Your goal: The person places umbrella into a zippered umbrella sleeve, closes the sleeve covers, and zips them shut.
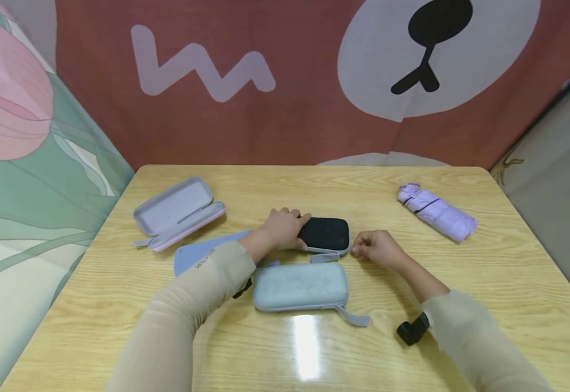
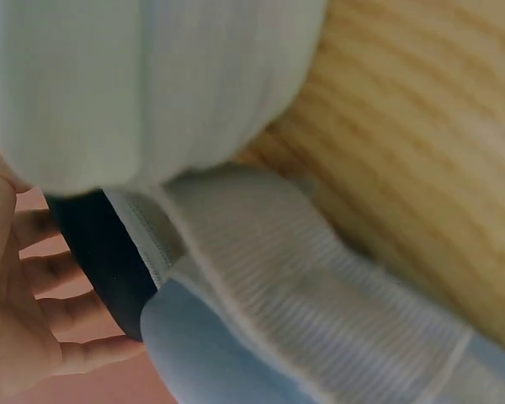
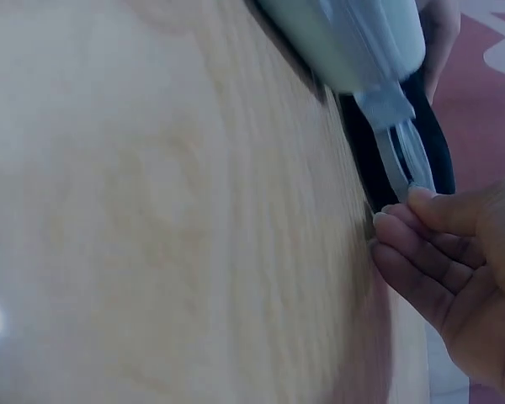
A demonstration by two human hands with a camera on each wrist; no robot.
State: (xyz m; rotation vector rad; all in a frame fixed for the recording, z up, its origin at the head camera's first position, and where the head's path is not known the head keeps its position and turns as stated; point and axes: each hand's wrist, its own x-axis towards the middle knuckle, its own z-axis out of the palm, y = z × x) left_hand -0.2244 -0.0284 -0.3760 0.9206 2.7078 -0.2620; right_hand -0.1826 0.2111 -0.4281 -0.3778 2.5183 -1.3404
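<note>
A black zip case [image 1: 325, 233] with a grey zipper band lies at the middle of the table. My left hand [image 1: 283, 228] grips its left end; in the left wrist view, spread fingers [image 2: 71, 311] show along the black shell [image 2: 101, 252]. At the case's right end, my right hand [image 1: 377, 247] pinches at the zipper with thumb and fingertips. The right wrist view shows that hand [image 3: 467, 269] against the grey zipper band [image 3: 400, 160], the small pull mostly hidden by the fingertips. In front lies a pale green zip case [image 1: 300, 287] with a grey strap.
An open grey-and-pink case [image 1: 174, 209] stands at the back left. Partly under my left forearm lies a flat blue case [image 1: 196, 256]. A folded purple umbrella [image 1: 436, 212] rests at the back right of the wooden table [image 1: 363, 354]. Printed cloth [image 1: 304, 125] hangs behind the table.
</note>
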